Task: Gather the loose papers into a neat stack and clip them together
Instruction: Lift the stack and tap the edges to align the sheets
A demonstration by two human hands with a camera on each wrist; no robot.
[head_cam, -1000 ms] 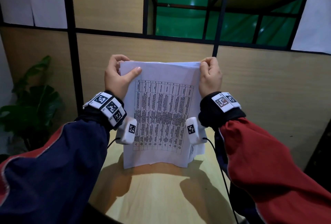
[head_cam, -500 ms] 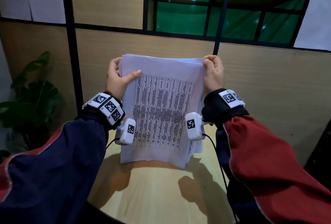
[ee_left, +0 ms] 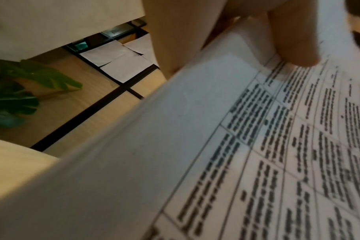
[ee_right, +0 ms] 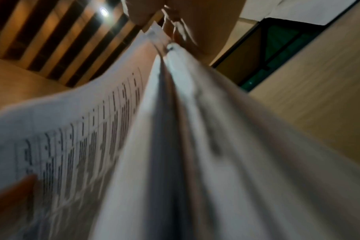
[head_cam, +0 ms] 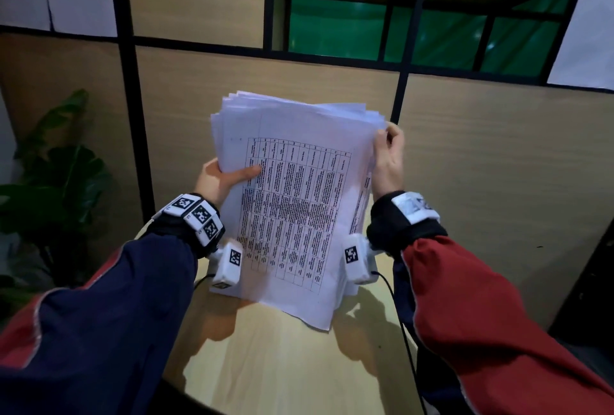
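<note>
A stack of white papers [head_cam: 292, 202] with a printed table on the front sheet stands upright and tilted above the light wooden table [head_cam: 292, 364]. Its top edges are fanned and uneven. My left hand [head_cam: 226, 178] grips the left edge about halfway up, thumb across the front sheet. My right hand [head_cam: 388, 155] holds the right edge near the top corner, fingers curled round it. The left wrist view shows the thumb [ee_left: 294, 42] pressed on the papers [ee_left: 216, 162]. In the right wrist view the sheet edges [ee_right: 175, 146] spread apart. No clip is visible.
A wood-panel partition with black frames [head_cam: 133, 115] stands close behind the table. A green leafy plant [head_cam: 50, 188] sits at the left. White sheets [head_cam: 588, 29] hang on the partition at the upper right and upper left.
The stack has tilted and its top edges have fanned out. My left hand slid down from the top corner to the middle of the left edge. My right hand dropped slightly.
</note>
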